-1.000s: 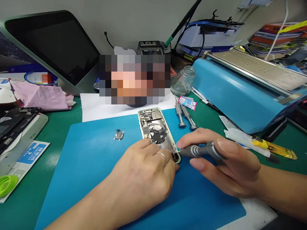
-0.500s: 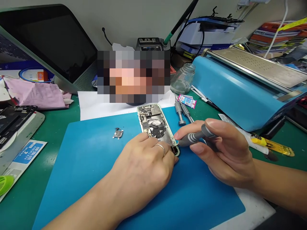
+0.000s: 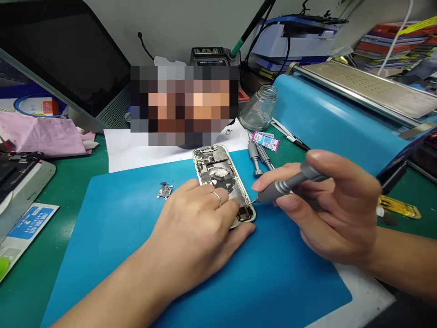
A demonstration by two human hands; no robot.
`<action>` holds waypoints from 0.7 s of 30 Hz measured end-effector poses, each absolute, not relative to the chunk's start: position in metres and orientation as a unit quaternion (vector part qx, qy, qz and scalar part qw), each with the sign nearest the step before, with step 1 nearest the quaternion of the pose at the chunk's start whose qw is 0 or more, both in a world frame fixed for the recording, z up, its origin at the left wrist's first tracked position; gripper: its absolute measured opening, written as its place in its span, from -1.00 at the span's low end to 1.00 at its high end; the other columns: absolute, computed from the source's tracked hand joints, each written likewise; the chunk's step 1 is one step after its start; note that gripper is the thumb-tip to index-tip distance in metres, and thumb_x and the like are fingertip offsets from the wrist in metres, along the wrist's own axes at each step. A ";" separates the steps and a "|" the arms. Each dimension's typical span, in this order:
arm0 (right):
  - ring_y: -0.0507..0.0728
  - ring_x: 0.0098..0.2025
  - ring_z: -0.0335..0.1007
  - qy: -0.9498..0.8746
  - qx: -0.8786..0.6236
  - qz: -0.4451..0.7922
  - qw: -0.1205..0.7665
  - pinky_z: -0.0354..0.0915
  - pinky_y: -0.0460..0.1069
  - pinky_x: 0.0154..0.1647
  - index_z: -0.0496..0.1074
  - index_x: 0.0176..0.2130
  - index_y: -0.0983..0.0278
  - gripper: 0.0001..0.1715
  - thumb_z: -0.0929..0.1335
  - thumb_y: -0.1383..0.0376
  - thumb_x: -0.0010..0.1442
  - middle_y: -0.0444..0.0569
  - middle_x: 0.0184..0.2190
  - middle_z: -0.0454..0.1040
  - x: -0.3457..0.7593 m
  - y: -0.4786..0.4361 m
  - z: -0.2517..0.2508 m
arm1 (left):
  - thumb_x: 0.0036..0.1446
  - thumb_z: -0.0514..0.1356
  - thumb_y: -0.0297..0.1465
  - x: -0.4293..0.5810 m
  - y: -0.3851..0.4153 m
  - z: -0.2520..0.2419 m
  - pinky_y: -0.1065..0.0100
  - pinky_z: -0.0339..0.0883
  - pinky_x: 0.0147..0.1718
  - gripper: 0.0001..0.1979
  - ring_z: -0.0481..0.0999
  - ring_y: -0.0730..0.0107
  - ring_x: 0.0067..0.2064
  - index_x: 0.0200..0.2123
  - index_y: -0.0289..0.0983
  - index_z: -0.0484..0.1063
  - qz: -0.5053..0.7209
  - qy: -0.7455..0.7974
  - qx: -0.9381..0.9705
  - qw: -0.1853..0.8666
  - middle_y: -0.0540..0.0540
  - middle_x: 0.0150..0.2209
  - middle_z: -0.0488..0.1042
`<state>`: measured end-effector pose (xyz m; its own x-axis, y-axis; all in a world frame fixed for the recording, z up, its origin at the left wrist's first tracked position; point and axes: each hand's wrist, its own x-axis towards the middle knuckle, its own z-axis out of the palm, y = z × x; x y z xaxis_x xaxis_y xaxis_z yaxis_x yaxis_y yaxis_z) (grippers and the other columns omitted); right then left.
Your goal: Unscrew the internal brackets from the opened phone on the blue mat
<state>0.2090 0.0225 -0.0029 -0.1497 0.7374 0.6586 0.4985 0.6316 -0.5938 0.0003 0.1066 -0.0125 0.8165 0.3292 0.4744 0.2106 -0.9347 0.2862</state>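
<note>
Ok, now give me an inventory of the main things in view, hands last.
Mat: one, blue, centre foreground
Opened phone: one, pale-green frame, on the mat
Small metal part: one, silver, left of phone
Held screwdriver: one, grey, tip near phone's right edge
Other screwdrivers: two, grey, right of phone
Jar: one, colourless, beyond those screwdrivers
Machine: one, blue, right side
Screen: one, black, upper left
Left hand: one, bare, over the phone
Right hand: one, bare, gripping the screwdriver

Over there mid-frame, the smartphone (image 3: 223, 171) lies on the mat (image 3: 112, 237), loose parts (image 3: 165, 191) left, two screwdrivers (image 3: 253, 157) right, glass jar (image 3: 258, 114) behind those
</note>
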 end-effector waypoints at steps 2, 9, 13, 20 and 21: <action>0.09 -0.09 0.62 -0.739 -0.414 0.098 0.522 0.64 0.05 -0.07 0.21 0.40 -0.05 -0.07 0.34 0.64 0.24 -0.13 0.29 0.35 0.210 0.020 -0.002 | 0.33 0.28 -0.15 -0.001 0.109 -0.013 0.21 0.00 -0.39 -0.73 0.35 0.31 -0.39 -0.23 -0.25 0.52 0.263 0.161 0.941 0.138 0.03 -0.41 0.41; 0.11 -0.15 0.63 -0.726 -0.414 0.118 0.536 0.65 0.08 -0.17 0.24 0.38 -0.09 -0.18 0.34 0.53 0.31 -0.08 0.28 0.37 0.208 0.015 0.000 | 0.24 0.34 -0.10 -0.001 0.111 -0.008 0.20 0.03 -0.29 -0.67 0.33 0.21 -0.23 -0.21 -0.24 0.40 0.257 0.200 0.932 0.159 -0.03 -0.26 0.43; 0.15 -0.11 0.64 -0.745 -0.406 0.136 0.512 0.61 0.08 -0.19 0.17 0.41 -0.10 -0.16 0.35 0.51 0.33 -0.04 0.13 0.55 0.204 0.022 0.009 | 0.22 0.33 -0.11 -0.002 0.112 -0.006 0.20 0.02 -0.27 -0.66 0.32 0.19 -0.22 -0.28 -0.23 0.34 0.251 0.217 0.932 0.147 -0.04 -0.28 0.41; 0.11 -0.08 0.62 -0.764 -0.348 0.129 0.528 0.59 0.01 -0.20 0.14 0.42 -0.03 -0.13 0.33 0.55 0.30 -0.02 0.13 0.56 0.191 0.049 0.005 | 0.31 0.19 -0.33 -0.009 0.099 0.001 0.19 -0.10 -0.46 -0.61 0.12 0.40 -0.50 -0.58 -0.24 0.24 0.384 0.117 0.909 0.114 0.04 -0.59 0.22; 0.12 -0.05 0.61 -0.754 -0.359 0.135 0.534 0.60 0.01 -0.20 0.14 0.42 -0.01 -0.14 0.32 0.56 0.30 -0.01 0.16 0.54 0.190 0.052 0.001 | 0.30 0.17 -0.38 -0.010 0.097 0.001 0.19 -0.14 -0.49 -0.59 0.09 0.41 -0.53 -0.62 -0.24 0.24 0.395 0.097 0.907 0.112 0.04 -0.62 0.19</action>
<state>0.1903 0.0524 0.0012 -0.1720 0.6846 0.7083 0.3964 0.7064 -0.5864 -0.0095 0.0968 0.0009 0.6690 0.2652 0.6944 0.0882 -0.9559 0.2802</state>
